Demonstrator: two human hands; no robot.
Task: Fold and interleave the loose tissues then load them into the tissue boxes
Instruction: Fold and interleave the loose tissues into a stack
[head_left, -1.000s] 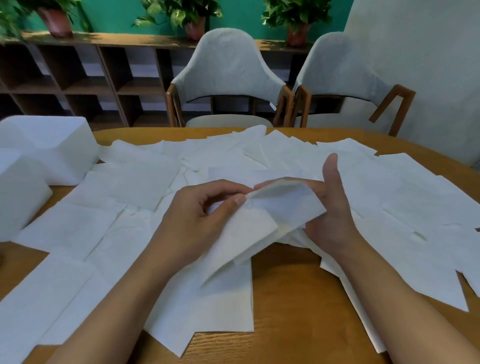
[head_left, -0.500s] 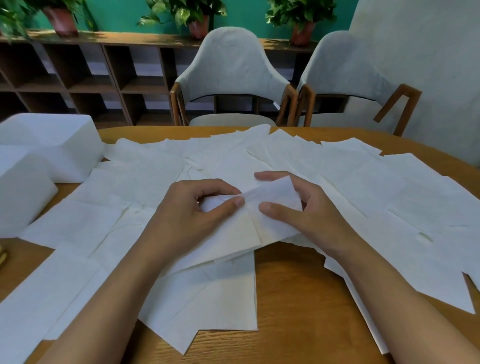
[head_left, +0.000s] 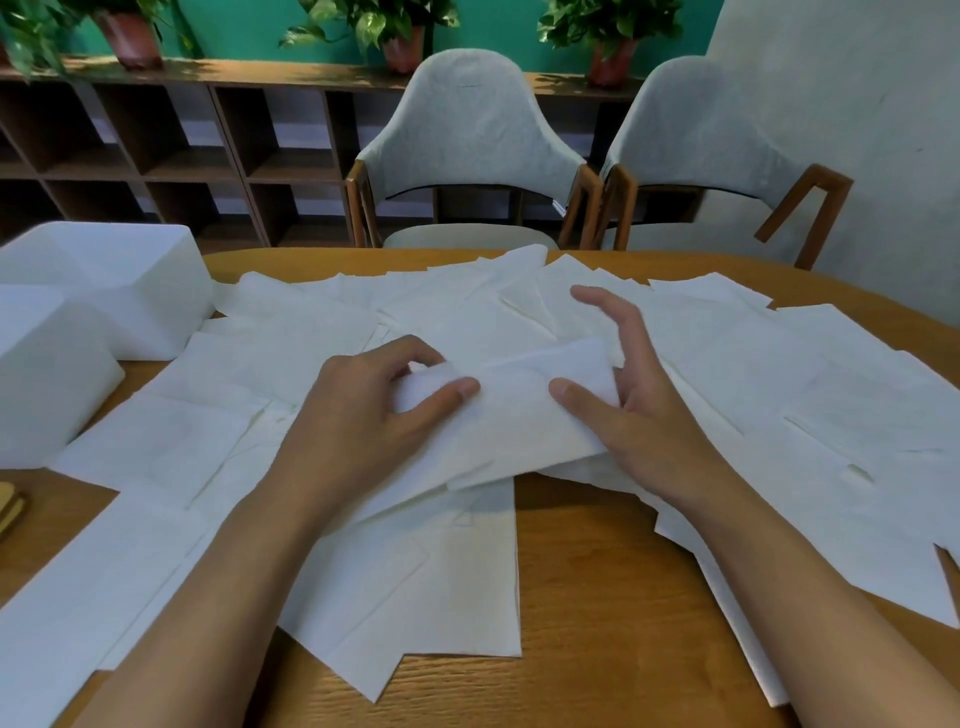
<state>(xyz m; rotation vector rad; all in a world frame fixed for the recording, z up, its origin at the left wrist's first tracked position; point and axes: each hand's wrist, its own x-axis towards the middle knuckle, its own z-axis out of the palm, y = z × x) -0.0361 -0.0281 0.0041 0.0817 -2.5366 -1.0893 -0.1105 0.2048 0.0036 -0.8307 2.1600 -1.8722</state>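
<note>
Several loose white tissues (head_left: 753, 374) lie spread over the wooden table (head_left: 597, 571). In the middle, a folded tissue (head_left: 519, 415) lies low over the sheets. My left hand (head_left: 363, 410) pinches its left end between thumb and curled fingers. My right hand (head_left: 634, 395) is at its right end, thumb pressing on top, fingers spread and lifted above the sheets behind. Two white tissue boxes stand at the left: one at the back (head_left: 119, 280), one nearer the front (head_left: 47, 379).
Two grey chairs (head_left: 467, 150) stand behind the far table edge, with a dark shelf unit (head_left: 156, 156) and potted plants beyond. A small tan object (head_left: 10, 509) lies at the left table edge. Bare wood shows near me.
The folded tissue has come down from mid-air and flattened onto the sheets. My right hand's fingers have let go of the far edge and lifted, leaving only the thumb on it.
</note>
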